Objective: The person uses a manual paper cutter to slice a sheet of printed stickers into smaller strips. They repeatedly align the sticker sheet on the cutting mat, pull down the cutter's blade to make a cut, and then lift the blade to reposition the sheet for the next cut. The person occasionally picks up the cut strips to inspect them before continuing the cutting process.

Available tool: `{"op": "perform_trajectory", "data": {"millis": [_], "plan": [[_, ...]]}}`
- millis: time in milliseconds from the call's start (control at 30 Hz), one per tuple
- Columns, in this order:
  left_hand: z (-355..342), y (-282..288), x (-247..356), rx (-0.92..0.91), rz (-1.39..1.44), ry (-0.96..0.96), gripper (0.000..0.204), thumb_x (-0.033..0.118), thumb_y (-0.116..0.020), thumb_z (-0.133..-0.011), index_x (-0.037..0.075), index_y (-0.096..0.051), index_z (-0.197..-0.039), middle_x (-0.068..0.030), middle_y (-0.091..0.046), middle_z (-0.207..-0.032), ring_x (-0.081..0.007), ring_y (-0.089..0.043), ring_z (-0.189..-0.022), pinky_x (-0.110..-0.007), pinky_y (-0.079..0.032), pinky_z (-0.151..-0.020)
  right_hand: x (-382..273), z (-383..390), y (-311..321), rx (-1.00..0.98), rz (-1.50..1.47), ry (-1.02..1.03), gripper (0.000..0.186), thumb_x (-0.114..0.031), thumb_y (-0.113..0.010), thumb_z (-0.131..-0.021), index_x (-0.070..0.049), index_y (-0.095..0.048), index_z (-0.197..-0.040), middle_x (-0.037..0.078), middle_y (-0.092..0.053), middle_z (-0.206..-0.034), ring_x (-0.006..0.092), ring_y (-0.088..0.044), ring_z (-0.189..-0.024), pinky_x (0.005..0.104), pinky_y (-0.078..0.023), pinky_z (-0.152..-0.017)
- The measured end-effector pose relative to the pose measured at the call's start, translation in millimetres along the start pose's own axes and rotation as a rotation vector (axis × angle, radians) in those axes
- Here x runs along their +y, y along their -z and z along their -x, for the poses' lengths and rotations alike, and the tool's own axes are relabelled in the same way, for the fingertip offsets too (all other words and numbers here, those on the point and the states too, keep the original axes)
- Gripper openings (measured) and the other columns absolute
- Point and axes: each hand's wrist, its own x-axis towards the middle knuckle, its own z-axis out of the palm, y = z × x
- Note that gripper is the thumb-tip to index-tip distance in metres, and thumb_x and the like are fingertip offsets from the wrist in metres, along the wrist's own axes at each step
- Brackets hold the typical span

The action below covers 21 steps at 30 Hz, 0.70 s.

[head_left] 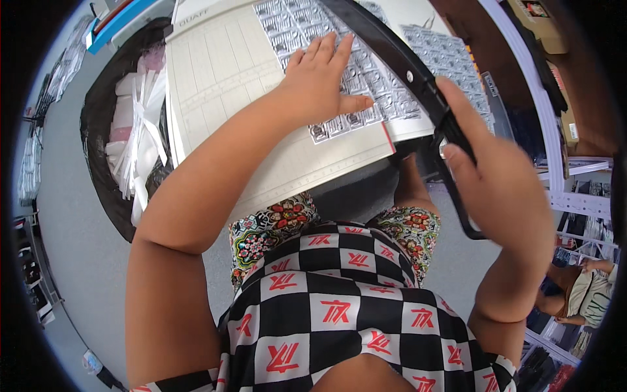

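A guillotine paper cutter with a cream, ruled board (219, 85) lies in front of me. Across the board is a sheet of silver printed stickers (349, 127), its far part running under the cutter's black blade arm (385, 49). My left hand (317, 78) presses flat on this sheet, fingers spread, thumb out to the right. My right hand (499, 173) is closed round the handle end of the blade arm, which slants from the far middle to the near right. Past the blade arm, more silver sticker sheets (444, 59) lie on the right.
To the left of the board, a black bin bag (95, 150) holds white paper strips (140, 124). A blue-edged object (124, 23) is at the far left. Pale metal shelving (581, 202) stands on the right, with another person (584, 294) near it at the lower right.
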Motion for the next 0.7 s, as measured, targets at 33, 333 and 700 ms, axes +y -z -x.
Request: {"op": "perform_trajectory", "data": {"millis": [33, 333, 700], "plan": [[-5.4, 7.5, -2.0, -0.031, 0.155, 0.041, 0.080, 0.049, -0.054, -0.078, 0.006, -0.020, -0.135, -0.0225, -0.025, -0.135, -0.0329, -0.021, -0.128, -0.046, -0.018, -0.102, 2.6, -3.8, 9.7, 0.022, 0.068, 0.079, 0.054, -0.010, -0.048, -0.079, -0.018, -0.033, -0.130, 0.021, -0.054, -0.070, 0.0357, -0.052, -0.061, 0.0391, -0.040, -0.058], [-31.8, 33.0, -60.2, -0.120, -0.174, 0.188, 0.044, 0.030, -0.049, -0.081, 0.014, -0.046, -0.121, -0.0109, -0.038, -0.130, -0.0237, -0.037, -0.120, -0.047, -0.027, -0.098, -3.7, -23.1, 52.6, 0.002, 0.194, 0.074, 0.057, -0.009, -0.047, -0.078, -0.022, -0.034, -0.132, 0.009, -0.044, -0.053, 0.0133, -0.040, -0.043, 0.0284, -0.036, -0.048], [-49.6, -5.0, -56.7, 0.192, -0.079, 0.134, 0.039, 0.025, -0.043, -0.082, 0.014, -0.047, -0.120, -0.0058, -0.040, -0.129, -0.0199, -0.033, -0.123, -0.048, -0.024, -0.100, -17.3, -16.0, 41.1, -0.105, 0.077, -0.128, 0.052, -0.014, -0.049, -0.079, -0.017, -0.035, -0.129, 0.022, -0.054, -0.066, 0.0372, -0.054, -0.064, 0.0419, -0.040, -0.061]]}}
